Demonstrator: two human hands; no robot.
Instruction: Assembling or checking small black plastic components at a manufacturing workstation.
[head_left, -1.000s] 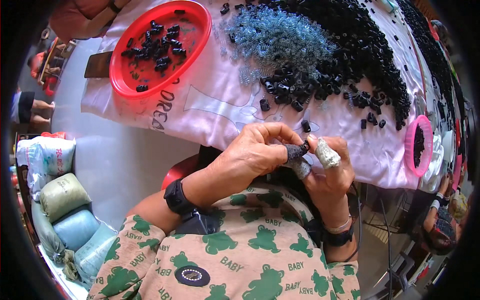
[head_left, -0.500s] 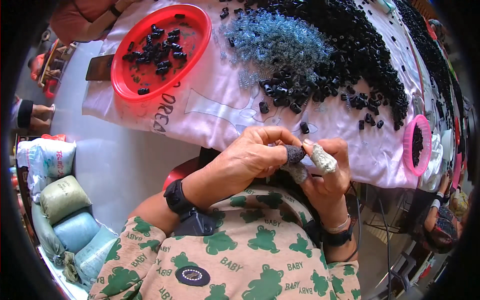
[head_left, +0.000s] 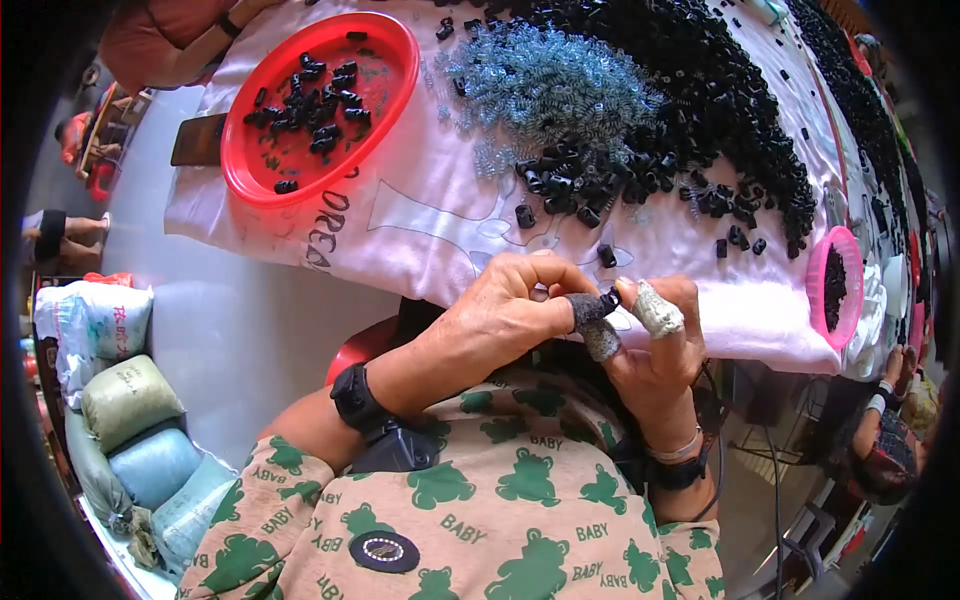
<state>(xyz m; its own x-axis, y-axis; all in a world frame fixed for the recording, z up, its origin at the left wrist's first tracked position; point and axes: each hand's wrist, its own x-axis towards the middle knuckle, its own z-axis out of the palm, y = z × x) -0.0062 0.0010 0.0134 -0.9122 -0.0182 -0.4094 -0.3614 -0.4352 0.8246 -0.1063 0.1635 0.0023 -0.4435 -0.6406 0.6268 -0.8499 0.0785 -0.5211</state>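
Note:
My left hand (head_left: 510, 300) is pinched around a small black plastic part (head_left: 610, 300), which looks like a cord lock. A dark grey fabric cover wraps its thumb. My right hand (head_left: 655, 345) meets it from the other side, fingers curled and a fingertip against the same part. Whitish tape covers one of its fingers, and a grey cover sits on its thumb. Just beyond the hands, a single black part (head_left: 606, 256) lies on the cloth. Farther off are a heap of clear-blue coil springs (head_left: 550, 85) and loose black parts (head_left: 575, 185).
A pink cloth (head_left: 430, 240) covers the table. The red tray (head_left: 233, 150) at far left holds several black parts. A pink basket (head_left: 853, 300) of dark pieces stands at the right. Another person's arm (head_left: 205, 45) rests at the far left edge. Filled sacks (head_left: 130, 400) lie at left.
The black part now shows more between my fingertips, and my hands have drawn slightly apart. My right hand has shifted a little to the right.

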